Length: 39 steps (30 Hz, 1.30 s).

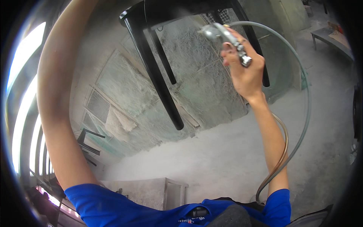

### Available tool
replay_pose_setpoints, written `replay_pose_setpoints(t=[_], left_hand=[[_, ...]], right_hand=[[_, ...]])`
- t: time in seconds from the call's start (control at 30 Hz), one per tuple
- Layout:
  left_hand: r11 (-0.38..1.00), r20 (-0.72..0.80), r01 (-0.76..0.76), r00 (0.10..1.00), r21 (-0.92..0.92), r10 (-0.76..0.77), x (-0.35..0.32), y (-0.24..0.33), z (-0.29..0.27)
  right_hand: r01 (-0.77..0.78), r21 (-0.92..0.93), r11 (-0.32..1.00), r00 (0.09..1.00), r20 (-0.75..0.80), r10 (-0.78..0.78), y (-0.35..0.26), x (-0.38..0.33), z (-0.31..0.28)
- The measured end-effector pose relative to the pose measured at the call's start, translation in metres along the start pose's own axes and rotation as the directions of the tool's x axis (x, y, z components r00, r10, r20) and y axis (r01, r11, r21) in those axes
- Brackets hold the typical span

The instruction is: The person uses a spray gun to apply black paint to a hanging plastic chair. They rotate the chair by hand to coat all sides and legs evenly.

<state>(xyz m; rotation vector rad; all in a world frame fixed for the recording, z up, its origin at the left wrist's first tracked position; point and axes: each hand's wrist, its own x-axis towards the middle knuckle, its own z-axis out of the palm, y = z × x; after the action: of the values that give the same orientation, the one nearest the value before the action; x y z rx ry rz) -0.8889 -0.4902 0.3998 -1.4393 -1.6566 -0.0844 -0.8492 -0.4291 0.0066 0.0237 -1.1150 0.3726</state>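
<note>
The right hand (pixel 247 73) is wrapped around a silver spray gun (pixel 230 36), fingers curled in a grip; the gun is beside the black legged furniture piece (pixel 157 77), long axis slanting from knobs at lower right to a rounded front end pointing up-left; small lettering marks the blue shirt (pixel 124 212); the left hand is cut off beyond the upper edge, so I cannot tell its state; the gun's front is blurred, the furniture's top cropped.

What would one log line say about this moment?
Right hand: gripping spray gun | Left hand: out of view | Furniture: black, legs showing, near spray gun | Hose: curving right of spray gun
</note>
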Motion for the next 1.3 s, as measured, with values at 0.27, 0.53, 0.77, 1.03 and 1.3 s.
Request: replay_pose_setpoints(t=[0.27,0.53,0.77,1.03,1.3], left_hand=[[0.998,0.061,0.063,0.996,0.026,-0.065,-0.054,-0.001,-0.034],[0.999,0.205,-0.003,0.979,0.042,-0.005,0.024,0.03,-0.079],[0.942,0.25,0.193,0.96,-0.273,-0.124,0.06,-0.002,-0.057],[0.997,0.048,0.083,0.995,0.003,-0.083,0.07,-0.025,0.002],[0.861,0.226,-0.207,0.968,0.464,0.11,0.135,-0.042,0.039]], right_hand=[[0.024,-0.224,0.974,0.981,-0.183,-0.066,-0.048,0.005,-0.056],[-0.197,0.357,0.913,0.91,0.414,0.034,-0.128,0.123,-0.071],[-0.456,-0.019,0.89,0.879,0.15,0.454,-0.145,0.182,-0.118],[-0.099,-0.273,0.957,0.875,0.433,0.214,-0.101,0.161,-0.139],[0.502,0.085,0.861,0.503,0.781,-0.371,-0.093,0.133,-0.014]])
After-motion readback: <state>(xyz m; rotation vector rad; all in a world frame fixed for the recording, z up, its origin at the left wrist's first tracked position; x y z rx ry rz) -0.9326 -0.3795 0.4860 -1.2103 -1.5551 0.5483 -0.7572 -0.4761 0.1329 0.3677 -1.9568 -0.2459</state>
